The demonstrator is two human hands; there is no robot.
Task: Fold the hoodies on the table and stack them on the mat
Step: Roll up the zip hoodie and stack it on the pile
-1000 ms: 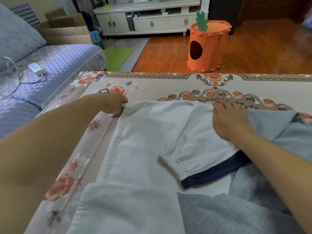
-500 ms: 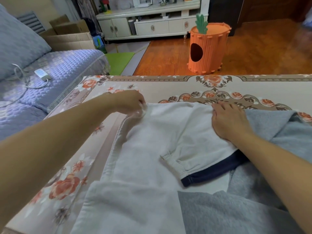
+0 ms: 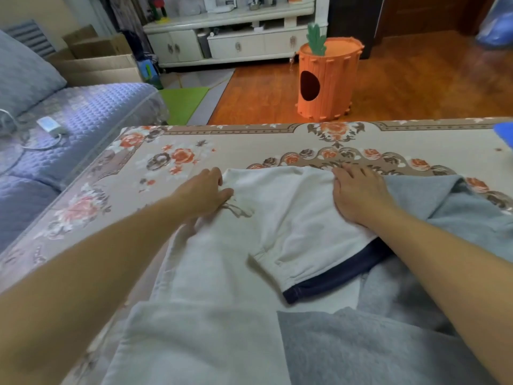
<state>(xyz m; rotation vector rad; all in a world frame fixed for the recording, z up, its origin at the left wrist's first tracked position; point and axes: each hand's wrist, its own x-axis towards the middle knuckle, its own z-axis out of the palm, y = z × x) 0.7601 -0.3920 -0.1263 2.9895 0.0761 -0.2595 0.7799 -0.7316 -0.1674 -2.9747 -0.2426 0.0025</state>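
A white hoodie (image 3: 211, 276) lies spread on the flowered table (image 3: 249, 145), its sleeve with a dark navy cuff (image 3: 333, 279) folded across the body. My left hand (image 3: 205, 193) rests on the hoodie's far left corner, fingers lightly curled on the cloth. My right hand (image 3: 358, 195) lies flat, fingers apart, on the folded sleeve near its far edge. A grey hoodie (image 3: 433, 207) lies under and to the right of the white one, with more grey cloth at the near edge. A blue corner (image 3: 505, 134), which may be the mat, shows at the far right.
A purple quilted sofa (image 3: 69, 129) with a white charger (image 3: 48, 125) stands to the left of the table. Beyond the table, an orange carrot-shaped stool (image 3: 324, 84) sits on the wooden floor, with a white cabinet (image 3: 230, 43) and cardboard boxes (image 3: 97, 62) behind.
My left hand has moved right and nearer along the white hoodie's left edge, bringing that corner inward. My right hand has stayed pressed on the sleeve.
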